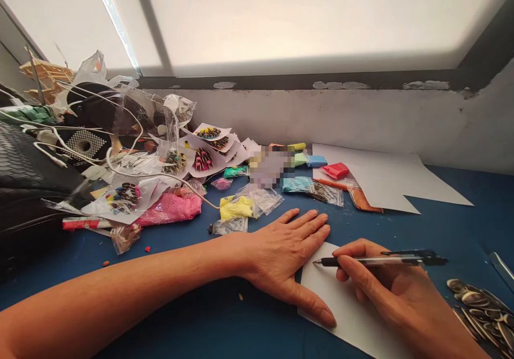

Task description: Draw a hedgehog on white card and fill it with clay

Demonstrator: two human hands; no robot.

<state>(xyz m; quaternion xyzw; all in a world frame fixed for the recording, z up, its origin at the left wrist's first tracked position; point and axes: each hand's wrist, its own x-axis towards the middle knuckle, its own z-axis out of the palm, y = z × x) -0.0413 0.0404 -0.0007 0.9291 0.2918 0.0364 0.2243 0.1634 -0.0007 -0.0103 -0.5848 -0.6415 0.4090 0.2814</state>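
Note:
My left hand [287, 254] lies flat with its fingers stretched, across the left edge of a white sheet of paper [341, 316] on the blue table. In my right hand [385, 284] is a black and clear pen [377, 261], gripped between thumb and fingers. The pen's tip points left, over the upper part of the sheet near my left fingers; whether it touches the paper I cannot tell. No marks show on the visible part of the sheet. My right hand covers part of it.
Sunflower-type seeds [482, 311] lie in a pile at right, near a metal tool [501, 268]. More white paper [385, 172] rests by the wall. Behind my left hand are a yellow clay packet [236, 207], a red packet [335, 170], a pink cloth-like bundle [171, 209] and a white cable [160, 174].

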